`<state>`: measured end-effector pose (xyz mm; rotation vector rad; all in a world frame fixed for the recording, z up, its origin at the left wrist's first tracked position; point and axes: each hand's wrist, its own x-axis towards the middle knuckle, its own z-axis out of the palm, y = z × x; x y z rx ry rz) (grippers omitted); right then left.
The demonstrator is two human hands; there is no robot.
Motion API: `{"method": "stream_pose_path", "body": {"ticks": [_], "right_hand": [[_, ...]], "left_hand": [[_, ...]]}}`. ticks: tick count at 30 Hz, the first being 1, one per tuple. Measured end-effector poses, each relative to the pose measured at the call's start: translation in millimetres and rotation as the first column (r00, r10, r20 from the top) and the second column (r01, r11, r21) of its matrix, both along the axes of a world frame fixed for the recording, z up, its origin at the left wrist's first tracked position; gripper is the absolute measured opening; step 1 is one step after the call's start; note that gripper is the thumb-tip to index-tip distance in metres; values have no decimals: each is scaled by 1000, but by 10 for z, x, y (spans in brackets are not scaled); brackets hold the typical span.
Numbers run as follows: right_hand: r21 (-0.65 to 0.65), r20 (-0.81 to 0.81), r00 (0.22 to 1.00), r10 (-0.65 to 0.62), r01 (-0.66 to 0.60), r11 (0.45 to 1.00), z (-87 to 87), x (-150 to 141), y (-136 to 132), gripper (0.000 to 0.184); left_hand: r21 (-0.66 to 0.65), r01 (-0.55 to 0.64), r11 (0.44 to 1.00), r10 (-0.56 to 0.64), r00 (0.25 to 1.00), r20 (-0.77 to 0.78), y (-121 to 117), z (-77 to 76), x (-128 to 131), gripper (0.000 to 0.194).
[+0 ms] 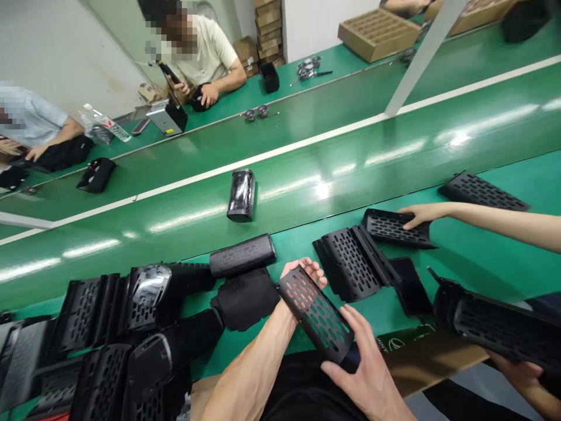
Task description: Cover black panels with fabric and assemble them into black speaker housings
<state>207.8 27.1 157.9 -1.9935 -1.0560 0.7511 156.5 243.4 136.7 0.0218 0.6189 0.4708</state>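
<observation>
I hold a black perforated grille panel [314,313] between both hands above the near edge of the green table [460,263]. My left hand [303,271] grips its far end, fingers curled under it. My right hand [359,356] holds the near end, fingers pressed along its edge. A black cloth [245,301] lies just left of my left wrist. A stack of similar grilles [350,263] rests to the right of the panel.
Many black grilles and housings [100,327] pile up at the left. A co-worker's hand [421,214] rests on a grille [394,228] at right; another hand [521,374] holds a long grille [504,330]. A phone [411,286] lies flat. A cylindrical speaker [241,195] stands on the conveyor belt. Two people sit across.
</observation>
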Motion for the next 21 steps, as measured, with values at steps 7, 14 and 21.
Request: {"method": "stream_pose_path", "body": {"ticks": [7,14,21], "right_hand": [[168,180,967,-181,152,974,63,259,169,74],[211,317,893,-319,261,942,-358,764,428,70],[137,160,817,-555,538,832,-567,861,129,47]], "left_hand": [[245,11,969,56,963,-263,189,-105,537,36],[660,217,719,169,867,-469,603,-300,762,27],[731,597,331,-186,800,-570,976,-292,904,48]]}}
